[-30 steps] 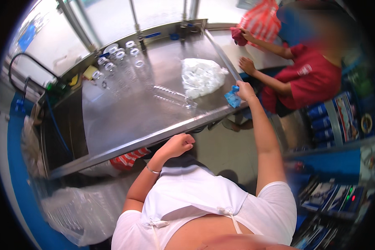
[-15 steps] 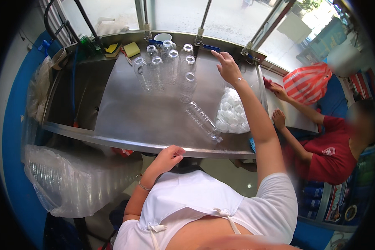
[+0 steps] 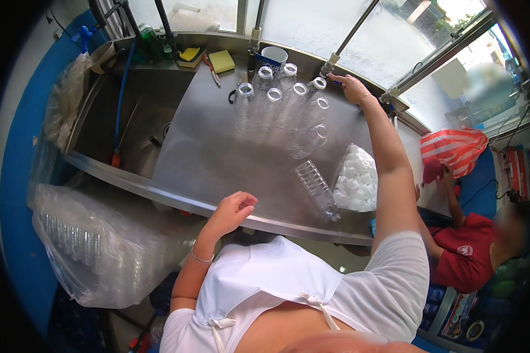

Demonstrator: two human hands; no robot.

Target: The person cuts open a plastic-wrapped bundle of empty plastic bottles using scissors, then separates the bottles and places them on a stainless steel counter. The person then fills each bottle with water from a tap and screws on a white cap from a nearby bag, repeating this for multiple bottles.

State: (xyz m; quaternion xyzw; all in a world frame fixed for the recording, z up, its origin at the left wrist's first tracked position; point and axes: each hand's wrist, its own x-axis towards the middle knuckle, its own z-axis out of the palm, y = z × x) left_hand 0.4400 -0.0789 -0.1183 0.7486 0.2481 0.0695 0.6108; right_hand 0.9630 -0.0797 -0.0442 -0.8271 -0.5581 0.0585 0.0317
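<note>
My right hand (image 3: pixel 352 88) reaches to the back of the steel counter (image 3: pixel 218 159), its index finger stretched along a blue valve handle (image 3: pixel 337 83) below an upright pipe. The hand covers part of that handle. Several clear plastic bottles (image 3: pixel 272 109) stand uncapped on the counter, left of my right hand. Nearer to me, one clear bottle (image 3: pixel 317 189) lies on its side, beside a clear bag of white caps (image 3: pixel 357 179). My left hand (image 3: pixel 234 209) hovers empty at the counter's front edge, fingers loosely bent and thumb apart.
To the left is a sink basin (image 3: pixel 118 112) with a blue hose (image 3: pixel 122 106). A yellow sponge (image 3: pixel 222 61), a red pen-like tool (image 3: pixel 211 70) and a white cup (image 3: pixel 274 56) sit at the back. Bagged bottles (image 3: pixel 112 247) stand below left. At right, a person in red (image 3: pixel 462 253) works near a striped bag (image 3: pixel 453 150).
My view has shifted left. My right hand has come down onto the blue valve handle, index finger extended. My left hand stays near the front edge. The other person's hand has moved beside the striped bag.
</note>
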